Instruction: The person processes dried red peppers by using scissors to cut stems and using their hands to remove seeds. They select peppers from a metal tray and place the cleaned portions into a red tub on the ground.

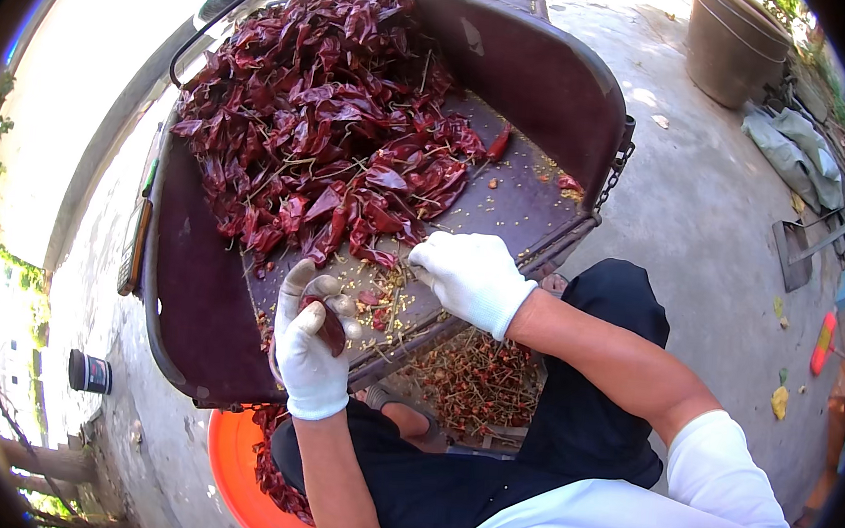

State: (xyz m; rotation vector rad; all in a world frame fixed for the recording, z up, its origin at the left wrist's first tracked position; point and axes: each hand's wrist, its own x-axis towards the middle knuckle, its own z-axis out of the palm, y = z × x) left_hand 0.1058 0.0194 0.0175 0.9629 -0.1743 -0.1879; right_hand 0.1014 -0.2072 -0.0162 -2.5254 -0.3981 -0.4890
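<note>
My left hand [317, 349], in a white knit glove, has its fingers curled around a dark red dried chili pepper [332, 330]. The glove's fingertips look stained. My right hand [466, 276], gloved the same way, is over the front edge of a maroon metal cart bed [516, 204]. Its fingers are bunched together, and no pepper shows in them. Just beyond both hands rises a large heap of dried red chili peppers [330, 115]. Yellow seeds [405, 300] and stem bits are scattered on the bed between my hands.
Below the bed's edge lies a pile of pepper stems [473, 380] between my legs. An orange basin [235, 465] holding dried peppers [286, 488] stands at lower left. A chain [611, 178] hangs at the bed's right corner. A brown bucket [733, 50] stands at upper right.
</note>
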